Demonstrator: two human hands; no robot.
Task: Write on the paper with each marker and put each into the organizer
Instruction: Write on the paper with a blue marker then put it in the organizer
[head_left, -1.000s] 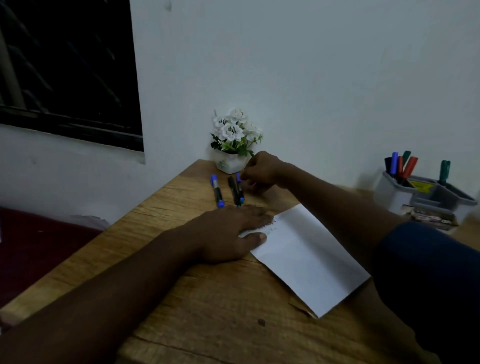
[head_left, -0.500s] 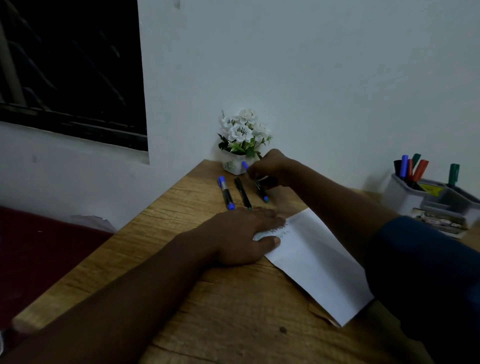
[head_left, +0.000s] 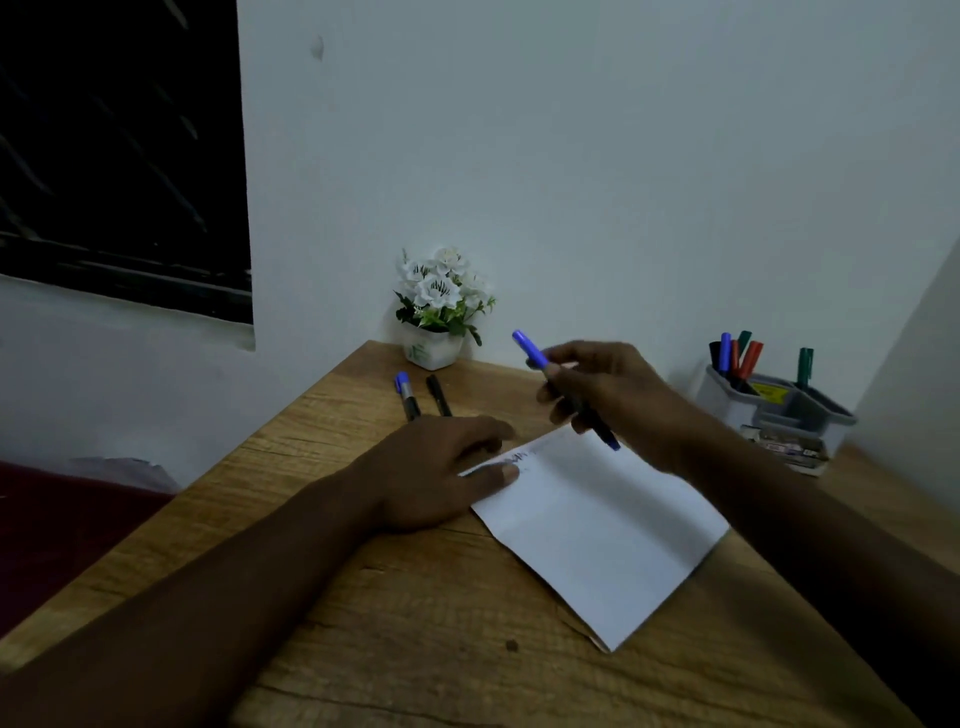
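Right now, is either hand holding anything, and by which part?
The right hand holds a blue-capped marker by the middle of its barrel, cap end up. The left hand holds nothing; it lies flat, pinning the paper.

1 head view, looking forward and down, close over wooden desk (head_left: 415, 649), facing wall

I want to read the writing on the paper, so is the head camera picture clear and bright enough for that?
Head view: dim overall, so the scribble at the far-left corner of the paper is too small and soft to read; the right hand and its blue marker look slightly motion-blurred; the wide lens bends the table's edges.
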